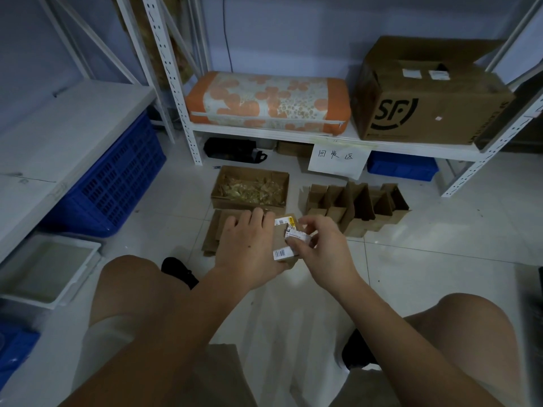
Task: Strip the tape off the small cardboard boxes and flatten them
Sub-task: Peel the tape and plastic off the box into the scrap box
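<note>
The right hand point(321, 248) has its thumb and forefinger pinched on a crumpled strip of white label tape point(299, 237), lifted partly off the top of a small cardboard box point(283, 245). The left hand point(249, 248) holds that box from the far-left side, fingers curled over its top edge and the palm against its wall, so the box sits between the two hands above the tiled floor point(411, 274), just in front of the knees.

The box looks light and thin-walled — stiff enough to keep its shape, yet likely to buckle if squeezed hard. The tape looks flimsy and probably tears if pulled sharply, so a low, steady peel from the freed end seems the safer course, with the left hand bracing close to the peel line. The barcode stickers on the near face may need their own start at a corner.

Behind the hands lies a stack of flattened cardboard point(214, 233). Beyond it stands an open carton of stripped tape scraps point(249, 188), and to the right a row of opened small boxes point(357, 205) — probably waiting their turn.
</note>
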A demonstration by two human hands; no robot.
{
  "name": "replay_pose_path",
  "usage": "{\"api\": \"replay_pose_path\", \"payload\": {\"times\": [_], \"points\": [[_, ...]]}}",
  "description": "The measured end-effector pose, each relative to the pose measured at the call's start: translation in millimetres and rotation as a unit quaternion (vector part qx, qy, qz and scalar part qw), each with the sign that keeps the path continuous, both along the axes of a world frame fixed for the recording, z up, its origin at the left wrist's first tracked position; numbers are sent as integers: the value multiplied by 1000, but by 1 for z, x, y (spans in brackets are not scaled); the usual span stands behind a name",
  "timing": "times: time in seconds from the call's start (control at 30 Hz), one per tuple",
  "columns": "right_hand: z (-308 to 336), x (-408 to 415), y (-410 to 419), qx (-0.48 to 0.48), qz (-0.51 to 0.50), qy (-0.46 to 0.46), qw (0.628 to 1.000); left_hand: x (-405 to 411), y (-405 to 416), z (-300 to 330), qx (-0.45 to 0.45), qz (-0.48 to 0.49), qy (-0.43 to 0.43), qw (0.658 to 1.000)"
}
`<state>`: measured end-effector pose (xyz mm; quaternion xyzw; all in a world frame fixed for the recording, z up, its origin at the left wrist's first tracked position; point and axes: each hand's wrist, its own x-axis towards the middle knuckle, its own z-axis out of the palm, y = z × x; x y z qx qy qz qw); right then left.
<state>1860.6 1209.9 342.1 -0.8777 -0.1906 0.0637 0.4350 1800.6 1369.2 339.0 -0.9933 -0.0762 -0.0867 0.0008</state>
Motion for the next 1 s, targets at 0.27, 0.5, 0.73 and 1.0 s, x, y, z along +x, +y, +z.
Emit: {"api": "replay_pose_path", "payload": {"times": [0.27, 0.5, 0.73, 1.0], "points": [[-4, 2, 12, -56, -57, 54, 995, -2, -9, -3, 34, -2, 14, 999], [-1, -7, 11, -37, -71, 30, 996, -1, -14, -15, -8, 5, 49, 999], [3, -12, 6, 35, -91, -12, 995, -9, -2, -23, -125, -8, 18, 992], [3, 2, 1, -2, 38, -58, 998, -4, 1, -14, -142, -13, -8, 990]]}}
